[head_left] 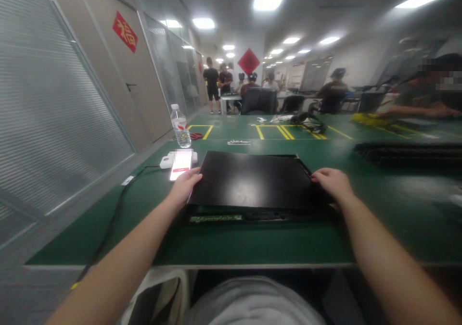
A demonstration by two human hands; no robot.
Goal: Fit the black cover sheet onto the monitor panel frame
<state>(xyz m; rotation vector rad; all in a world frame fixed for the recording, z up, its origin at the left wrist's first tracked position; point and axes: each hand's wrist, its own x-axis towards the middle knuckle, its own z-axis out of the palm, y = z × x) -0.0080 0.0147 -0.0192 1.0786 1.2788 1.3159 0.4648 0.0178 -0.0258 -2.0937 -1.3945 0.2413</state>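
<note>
A flat, dark, glossy panel (252, 181), which looks like a display screen, is held level between my hands, just above the green table. My left hand (184, 188) is closed on its left edge, thumb on top. At the right edge my right hand (334, 183) pinches the panel's side; whether it also touches the frame there I cannot tell. Under the panel lies a black frame (288, 216), mostly covered. Along its near side shows a green circuit board strip (215, 218).
A lit phone (180, 165) leans on a white power strip (166, 162), left of my left hand. Behind stand a water bottle (179, 127) and red-handled scissors (196, 136). Dark stacked parts (407, 153) lie at the right. A person (422, 92) sits across the table (252, 253).
</note>
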